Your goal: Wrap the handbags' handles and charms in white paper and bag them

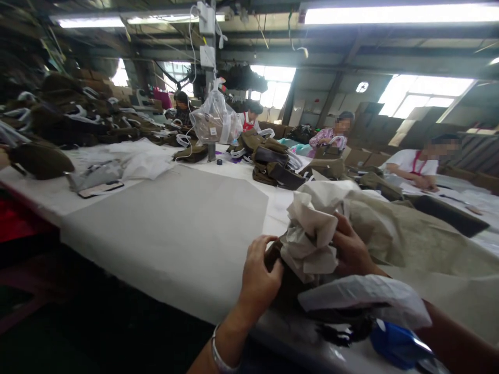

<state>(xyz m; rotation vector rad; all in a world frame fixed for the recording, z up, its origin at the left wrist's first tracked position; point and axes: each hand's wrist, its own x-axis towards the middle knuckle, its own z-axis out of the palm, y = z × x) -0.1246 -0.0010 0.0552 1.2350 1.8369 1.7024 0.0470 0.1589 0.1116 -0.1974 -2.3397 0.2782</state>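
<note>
A dark olive bag (288, 288) is at the front edge of the table, with crumpled off-white paper (312, 234) bulging from its top. My left hand (259, 267) grips the left rim of the bag, thumb and fingers on either side of the fabric. On the far side of the paper, my right hand (353, 246) is pressed against it, its fingertips partly hidden. A strap wrapped in white (362, 293) lies across the bag's near side, over my right forearm.
A grey sheet (175, 223) covers the table's middle. A phone (101, 189) lies left, beside white wrapping (144, 158). Olive bags (273, 156) are piled behind. Creased paper (421, 239) and a blue object (401, 345) are right. Several people work across the table.
</note>
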